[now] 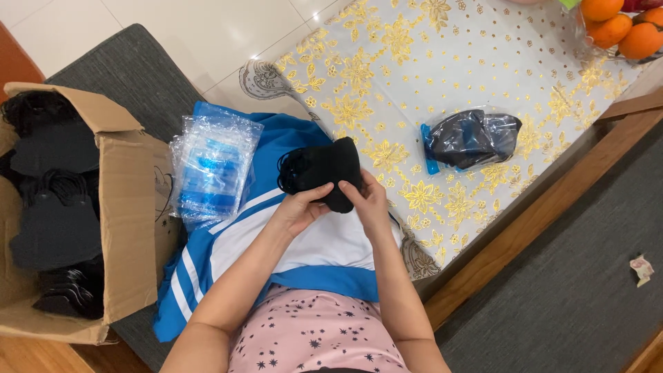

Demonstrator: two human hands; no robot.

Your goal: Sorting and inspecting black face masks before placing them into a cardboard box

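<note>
Head view. Your left hand [298, 209] and right hand [369, 204] both grip a stack of black face masks [323, 170], held just above your lap at the near edge of the desk [414, 83]; both hands are clenched on its lower edge, thumbs on top. The stack looks soft, matte and thick, with thin ear loops bunched at its left end. Risk, as a judgement: since you pinch only one edge, the far layers could fan out and slide off, and the loose loops could snag your fingers. A sheaf of clear plastic bags [213, 166] with blue strips lies just left of your hands on a blue and white cloth [207, 262]. A filled bag [469, 138] of dark masks rests on the desk, well apart to the right. An open cardboard box [124, 207] of further black masks stands at far left.
</note>
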